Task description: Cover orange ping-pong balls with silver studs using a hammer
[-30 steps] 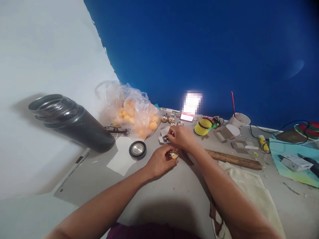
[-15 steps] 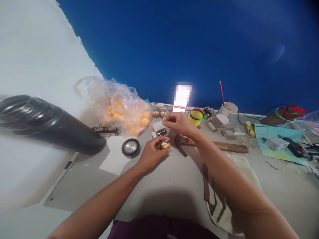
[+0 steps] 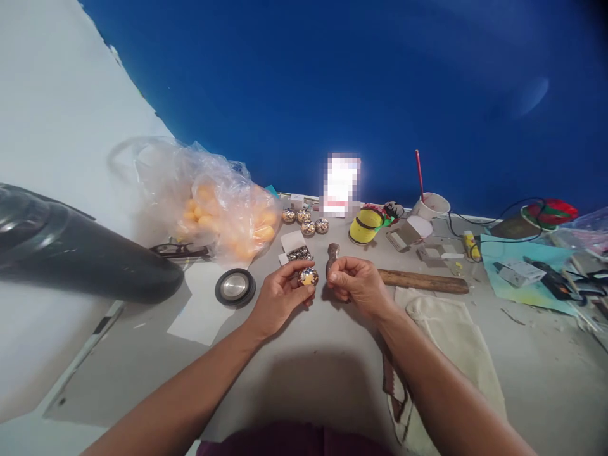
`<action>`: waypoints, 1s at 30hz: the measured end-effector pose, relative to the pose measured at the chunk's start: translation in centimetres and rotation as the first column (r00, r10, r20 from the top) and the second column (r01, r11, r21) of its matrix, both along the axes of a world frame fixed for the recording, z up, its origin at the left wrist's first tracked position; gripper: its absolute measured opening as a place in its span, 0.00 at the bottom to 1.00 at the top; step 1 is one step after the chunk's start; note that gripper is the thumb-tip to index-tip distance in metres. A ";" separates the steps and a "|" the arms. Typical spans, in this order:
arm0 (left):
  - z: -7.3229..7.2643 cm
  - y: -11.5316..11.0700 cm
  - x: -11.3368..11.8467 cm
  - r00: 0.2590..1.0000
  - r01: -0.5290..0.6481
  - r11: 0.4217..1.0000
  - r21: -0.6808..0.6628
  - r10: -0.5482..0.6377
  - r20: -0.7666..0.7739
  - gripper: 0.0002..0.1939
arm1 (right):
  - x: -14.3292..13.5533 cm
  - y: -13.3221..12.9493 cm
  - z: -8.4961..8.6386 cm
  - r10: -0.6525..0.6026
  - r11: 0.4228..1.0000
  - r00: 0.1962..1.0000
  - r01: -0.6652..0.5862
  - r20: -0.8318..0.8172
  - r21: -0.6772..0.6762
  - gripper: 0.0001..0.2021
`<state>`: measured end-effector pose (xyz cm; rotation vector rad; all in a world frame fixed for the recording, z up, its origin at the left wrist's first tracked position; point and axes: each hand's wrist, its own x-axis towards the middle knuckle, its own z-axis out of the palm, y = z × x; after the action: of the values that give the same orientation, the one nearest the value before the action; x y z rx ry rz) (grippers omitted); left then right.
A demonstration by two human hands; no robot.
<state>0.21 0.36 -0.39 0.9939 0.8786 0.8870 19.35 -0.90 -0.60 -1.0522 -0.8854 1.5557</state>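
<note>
My left hand (image 3: 275, 296) grips a small orange ball (image 3: 308, 278) between thumb and fingers. Shiny silver tack-like heads cover much of it, with a bare orange patch facing me. Just right of the ball, my right hand (image 3: 357, 286) is closed in a pinch; whatever its fingertips hold is too small to make out. Beyond the left hand stands an open white box (image 3: 293, 242) of shiny metal pieces (image 3: 300, 254). Several similar silver-studded balls (image 3: 308, 227) sit behind it. A claw hammer (image 3: 422, 280) lies behind my right hand, its head partly covered.
A clear plastic bag of orange balls (image 3: 206, 218) and a dark cylinder (image 3: 95, 253) stand left. Near them is a round black-rimmed lid (image 3: 235, 287). A lit phone (image 3: 341, 183) leans at the back. Right are a yellow cup-like item (image 3: 365, 229), a cloth (image 3: 456, 342) and a white cup (image 3: 431, 206).
My right hand has come back from above the box, down and toward me, beside the ball. The left hand keeps its hold. The view has shifted slightly, and more studded balls now show.
</note>
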 end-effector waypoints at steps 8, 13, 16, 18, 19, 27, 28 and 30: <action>-0.5 -0.4 -0.1 0.997 -0.018 0.997 0.075 0.023 -0.069 0.24 | 0.5 0.0 0.5 0.103 0.994 0.993 -0.105 -0.065 -0.022 0.14; -0.3 -0.7 -0.1 0.979 -0.037 0.981 0.192 0.075 -0.190 0.21 | 0.4 -0.4 0.7 0.127 0.992 0.991 -0.128 0.045 0.018 0.13; -0.3 -0.7 -0.2 0.937 -0.032 0.947 0.321 0.140 -0.321 0.19 | 0.3 -0.5 0.8 0.128 0.991 0.987 -0.130 0.097 0.014 0.14; -0.4 -0.8 -0.2 0.920 -0.019 0.930 0.367 0.160 -0.357 0.20 | 0.2 -0.5 0.8 0.133 0.991 0.984 -0.134 0.116 -0.004 0.14; -0.4 -0.8 -0.2 0.919 -0.015 0.925 0.380 0.162 -0.359 0.20 | 0.2 -0.6 0.8 0.133 0.991 0.983 -0.133 0.125 -0.015 0.14; -0.5 -0.9 0.0 0.919 -0.002 0.887 0.463 0.184 -0.348 0.15 | -0.3 -0.5 1.0 0.092 0.995 0.983 -0.083 0.161 -0.062 0.14; -0.5 -0.9 0.0 0.920 -0.007 0.886 0.463 0.187 -0.344 0.15 | -0.3 -0.5 1.0 0.090 0.995 0.982 -0.080 0.163 -0.066 0.15; -0.4 -0.9 0.0 0.921 -0.016 0.887 0.461 0.192 -0.338 0.15 | -0.4 -0.6 1.1 0.093 0.994 0.981 -0.081 0.172 -0.073 0.15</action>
<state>0.19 -0.56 -0.79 1.5730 1.0828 1.0391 19.00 -1.47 0.47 -1.2265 -1.0176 1.5919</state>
